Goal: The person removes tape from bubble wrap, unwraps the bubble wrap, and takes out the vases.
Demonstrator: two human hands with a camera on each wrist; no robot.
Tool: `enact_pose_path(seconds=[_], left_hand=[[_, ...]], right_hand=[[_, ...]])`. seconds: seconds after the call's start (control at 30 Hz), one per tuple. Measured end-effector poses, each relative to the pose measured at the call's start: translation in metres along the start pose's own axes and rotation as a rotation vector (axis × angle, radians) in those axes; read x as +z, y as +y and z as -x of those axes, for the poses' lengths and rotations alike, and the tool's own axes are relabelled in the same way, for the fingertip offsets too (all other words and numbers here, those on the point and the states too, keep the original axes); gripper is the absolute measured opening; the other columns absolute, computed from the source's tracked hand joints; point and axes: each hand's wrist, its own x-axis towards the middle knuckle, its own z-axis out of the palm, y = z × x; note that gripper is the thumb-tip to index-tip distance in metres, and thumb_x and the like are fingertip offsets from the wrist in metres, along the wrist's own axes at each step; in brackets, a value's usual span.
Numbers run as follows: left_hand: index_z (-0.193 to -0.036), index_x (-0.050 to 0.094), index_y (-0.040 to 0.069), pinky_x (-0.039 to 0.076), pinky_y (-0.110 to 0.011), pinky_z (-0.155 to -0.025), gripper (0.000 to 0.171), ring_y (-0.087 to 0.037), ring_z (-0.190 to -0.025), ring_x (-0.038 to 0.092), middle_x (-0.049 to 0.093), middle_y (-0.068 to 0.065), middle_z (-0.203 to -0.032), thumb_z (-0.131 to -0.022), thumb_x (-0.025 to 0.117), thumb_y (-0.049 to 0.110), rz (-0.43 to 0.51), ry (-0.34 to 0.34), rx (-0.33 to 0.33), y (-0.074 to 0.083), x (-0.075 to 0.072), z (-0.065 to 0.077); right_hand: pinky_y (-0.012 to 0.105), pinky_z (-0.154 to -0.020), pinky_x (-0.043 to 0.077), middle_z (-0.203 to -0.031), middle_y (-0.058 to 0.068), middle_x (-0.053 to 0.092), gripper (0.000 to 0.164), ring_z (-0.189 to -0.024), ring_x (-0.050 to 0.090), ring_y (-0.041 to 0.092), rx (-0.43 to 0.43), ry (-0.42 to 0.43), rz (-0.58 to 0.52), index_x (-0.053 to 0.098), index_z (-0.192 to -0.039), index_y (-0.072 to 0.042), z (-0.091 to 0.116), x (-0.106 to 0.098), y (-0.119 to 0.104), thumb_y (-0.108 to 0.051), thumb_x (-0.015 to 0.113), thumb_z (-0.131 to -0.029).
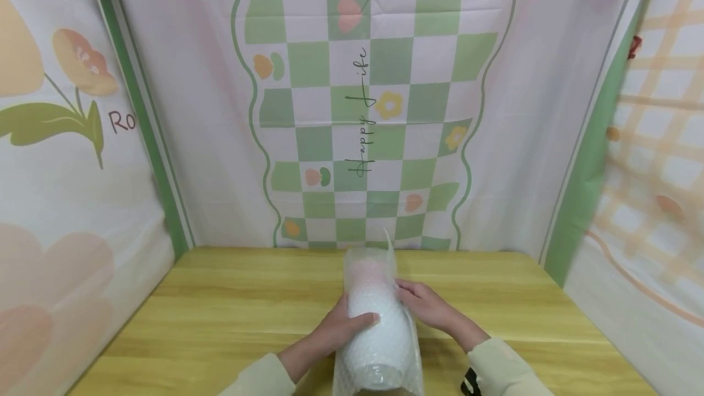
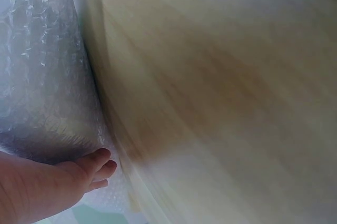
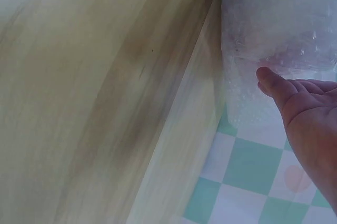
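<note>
Bubble-wrapped bundle [image 1: 383, 329] between both hands [image 1: 340, 326] [image 1: 429, 307], wood-grain table [image 1: 236, 307] beneath

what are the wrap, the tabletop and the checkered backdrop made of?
Wrap: clear plastic bubble film, glossy; small bubbles catch the light.
Tabletop: wood or wood-look laminate, low sheen; streaky yellow-brown grain doesn't settle which.
Checkered backdrop: probably printed fabric, matte; soft creases suggest cloth, though thin plastic is possible.
</note>
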Motion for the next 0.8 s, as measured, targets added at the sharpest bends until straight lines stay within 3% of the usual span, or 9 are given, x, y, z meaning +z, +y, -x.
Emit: enact_pose_path(seconds=[0.2,0.57,0.8], left_hand=[[-0.148,0.025,-0.004,0.049,-0.056,-0.086,0.092,-0.039,-0.112,0.052,0.049,-0.026,-0.131,-0.084,0.071,0.044,-0.003,-0.011,-0.009,-0.0008,-0.0002,-0.0008],[-0.148,0.026,-0.004,0.050,-0.054,-0.086,0.092,-0.039,-0.111,0.053,0.050,-0.027,-0.130,-0.083,0.071,0.043,-0.013,0.010,0.004,-0.0009,0.0007,0.0000],[-0.148,0.026,-0.005,0.050,-0.055,-0.086,0.092,-0.039,-0.111,0.053,0.050,-0.028,-0.130,-0.083,0.071,0.043,-0.008,0.009,0.009,0.0001,0.0008,0.0010]], right_hand=[[0.054,-0.108,0.028,-0.143,0.035,0.036,0.050,-0.133,0.033,0.047,-0.009,-0.026,-0.025,0.036,-0.136,0.021,0.0017,-0.0029,0.0010,-0.019,0.037,-0.106],[0.052,-0.110,0.025,-0.148,0.030,0.033,0.052,-0.137,0.028,0.044,0.068,-0.008,-0.092,0.036,-0.139,0.017,0.0030,-0.0010,0.0025,-0.024,0.032,-0.107],[0.053,-0.111,0.023,-0.148,0.030,0.032,0.052,-0.138,0.027,0.044,0.049,-0.015,-0.093,0.035,-0.140,0.016,0.0042,-0.0023,0.0054,-0.023,0.029,-0.108]])
